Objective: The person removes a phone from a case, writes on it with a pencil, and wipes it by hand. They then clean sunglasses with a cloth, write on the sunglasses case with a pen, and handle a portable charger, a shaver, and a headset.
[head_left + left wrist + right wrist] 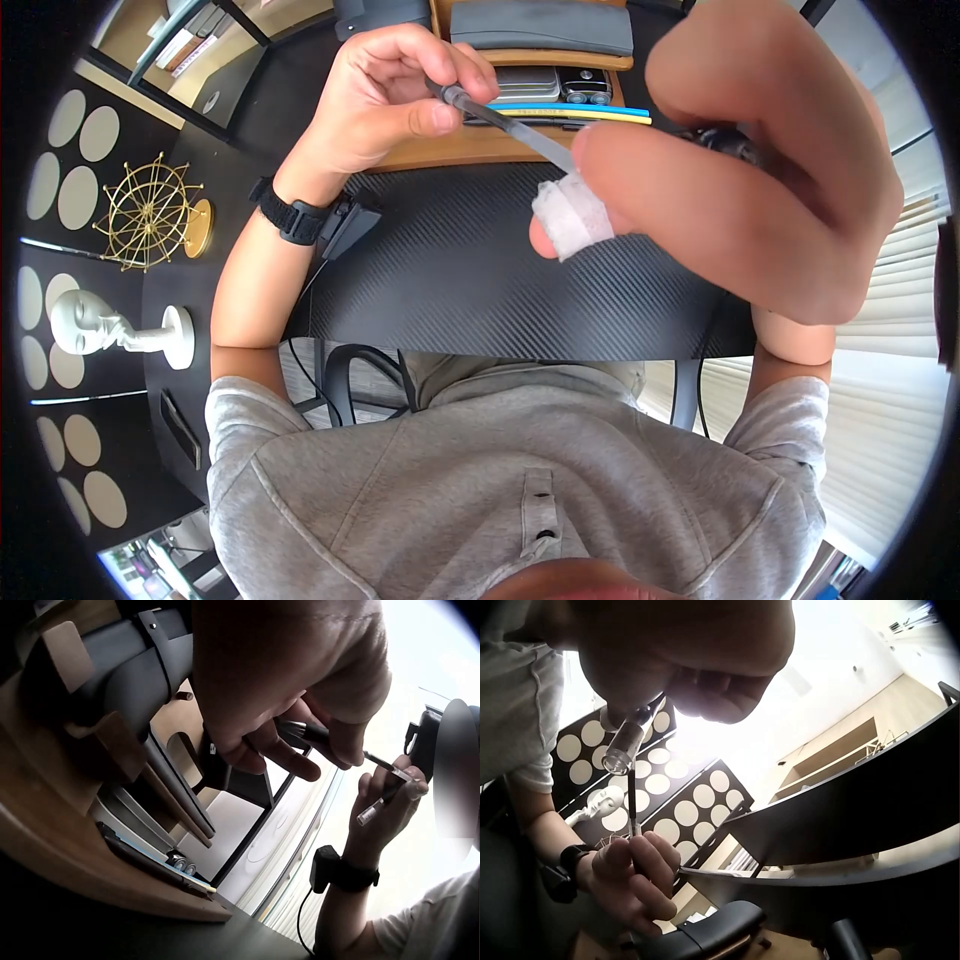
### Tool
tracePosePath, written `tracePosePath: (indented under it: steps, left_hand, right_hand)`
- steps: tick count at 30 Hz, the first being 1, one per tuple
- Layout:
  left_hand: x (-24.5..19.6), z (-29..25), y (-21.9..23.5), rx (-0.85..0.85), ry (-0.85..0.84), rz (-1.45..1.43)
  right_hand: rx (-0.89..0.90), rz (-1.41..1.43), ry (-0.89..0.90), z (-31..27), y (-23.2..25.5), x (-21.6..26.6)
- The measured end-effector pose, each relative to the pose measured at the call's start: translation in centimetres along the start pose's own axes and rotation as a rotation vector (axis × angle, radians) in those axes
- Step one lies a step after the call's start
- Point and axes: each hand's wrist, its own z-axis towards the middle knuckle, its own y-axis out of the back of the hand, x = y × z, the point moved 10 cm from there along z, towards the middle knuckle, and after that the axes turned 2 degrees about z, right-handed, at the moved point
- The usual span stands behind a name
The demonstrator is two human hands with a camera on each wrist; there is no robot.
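In the head view my left hand (400, 100) pinches a slim pen-like rod (535, 143), dark at one end and paler towards my right hand. My right hand (765, 180) looms close to the camera with fingers curled, and white wrap (573, 215) covers one finger near the tip. The left wrist view shows the dark barrel (315, 734) between my left fingers, its thin end reaching my right hand. A clear tube (622, 748) is pinched in my right fingers in the right wrist view, beside the thin dark rod.
A wooden organizer (420, 152) with a grey case (540, 27) and blue and yellow sticks stands at the back of the black desk (500, 260). A gold wheel ornament (150, 215) and white head sculpture (90, 322) are at the left. Thin cables hang from both wrists.
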Motion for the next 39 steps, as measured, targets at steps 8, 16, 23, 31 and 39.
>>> tracePosePath:
  steps: [8,16,23,31,39]
  left_hand:
    - [0.2,0.0,-0.2,0.030,-0.008,-0.017]
    - [-0.6,0.1,-1.0,-0.008,-0.005,-0.039]
    - [-1.3,0.1,-0.4,-0.109,-0.039,0.178]
    - [-0.1,0.3,1.3,-0.245,0.036,0.166]
    - [0.8,0.3,2.7,-0.318,0.082,0.097]
  right_hand:
    - [-0.013,0.008,-0.095,0.3,-0.3,-0.7]
    - [-0.083,0.047,-0.163,1.0,-2.5,-3.7]
    - [-0.062,0.004,-0.038,0.1,-3.3,-4.4]
    - [-0.127,0.171,-0.404,-1.8,-3.0,-10.2]
    - [-0.369,0.543,-0.831,-4.7,-2.5,-13.3]
